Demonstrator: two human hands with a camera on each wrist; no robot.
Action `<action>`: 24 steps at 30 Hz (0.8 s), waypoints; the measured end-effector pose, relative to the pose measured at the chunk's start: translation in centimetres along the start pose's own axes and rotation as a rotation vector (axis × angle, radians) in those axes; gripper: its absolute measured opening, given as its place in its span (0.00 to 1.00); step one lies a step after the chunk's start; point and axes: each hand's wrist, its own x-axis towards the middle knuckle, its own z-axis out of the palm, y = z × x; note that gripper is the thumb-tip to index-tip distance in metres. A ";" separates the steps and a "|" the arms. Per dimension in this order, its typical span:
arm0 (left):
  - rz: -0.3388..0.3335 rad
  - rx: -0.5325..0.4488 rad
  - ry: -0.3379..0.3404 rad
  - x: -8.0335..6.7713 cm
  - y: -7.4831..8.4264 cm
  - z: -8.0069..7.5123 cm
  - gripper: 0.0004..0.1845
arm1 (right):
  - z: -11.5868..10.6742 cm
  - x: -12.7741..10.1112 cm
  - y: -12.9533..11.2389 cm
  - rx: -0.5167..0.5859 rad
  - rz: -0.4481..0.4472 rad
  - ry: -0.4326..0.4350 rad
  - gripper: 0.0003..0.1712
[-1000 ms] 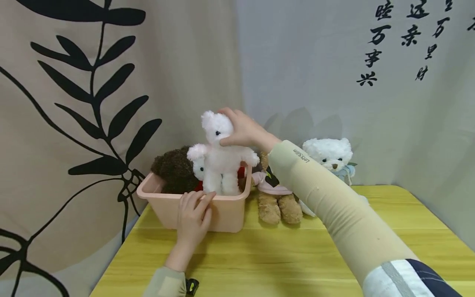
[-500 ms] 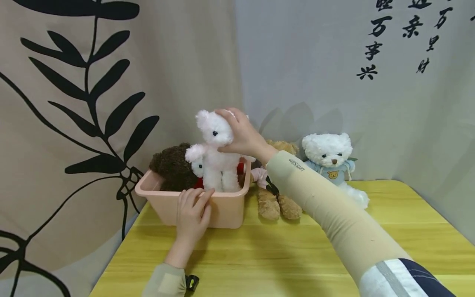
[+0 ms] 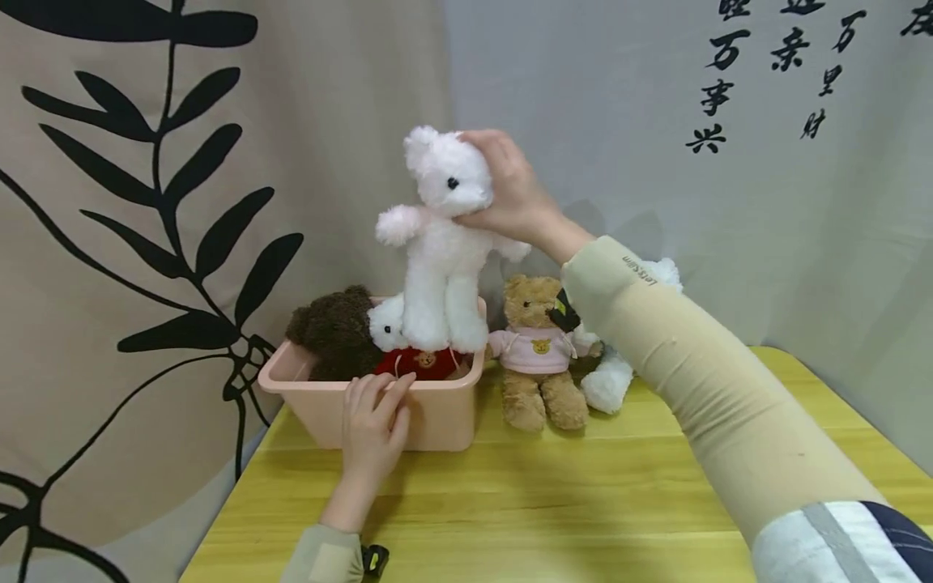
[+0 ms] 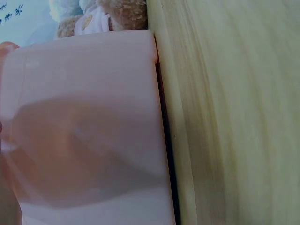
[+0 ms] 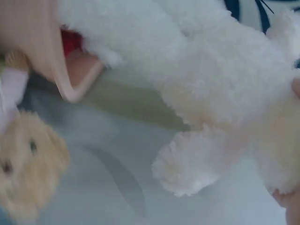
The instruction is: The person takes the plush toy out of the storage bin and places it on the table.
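Observation:
A white teddy bear (image 3: 452, 243) hangs upright above the pink plastic bin (image 3: 437, 417), its feet overlapping the bin's far side in the head view. My right hand (image 3: 513, 190) grips it by the head, thumb below the chin. In the right wrist view the bear's fluffy body (image 5: 225, 79) fills much of the picture, with only bits of fingers at the right edge. My left hand (image 3: 375, 425) holds the bin's near rim, fingers bent over it. Inside the bin lie a dark brown plush (image 3: 337, 332) and a white-faced plush in a red top (image 3: 426, 363).
A tan teddy bear (image 3: 539, 352) in a pink top sits right of the bin. Behind my right sleeve is another white bear (image 3: 608, 382), mostly hidden. All stand on a yellow wooden table (image 3: 583, 502), with a printed curtain (image 3: 350, 146) behind.
My right hand has lifted the white teddy bear up and slightly right, uncovering the red-topped plush in the bin. The left hand stays on the rim.

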 end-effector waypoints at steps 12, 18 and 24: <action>-0.005 -0.015 0.007 0.2 -1.6 -0.9 0.18 | -13.3 -2.0 2.8 -0.292 0.059 -0.023 0.45; -0.004 -0.015 0.005 0.0 -1.9 -1.3 0.18 | -18.0 -5.6 5.3 -0.407 0.158 -0.100 0.46; -0.003 -0.022 0.012 0.1 -2.3 -2.0 0.18 | -20.8 -9.3 7.5 -0.481 0.292 -0.181 0.47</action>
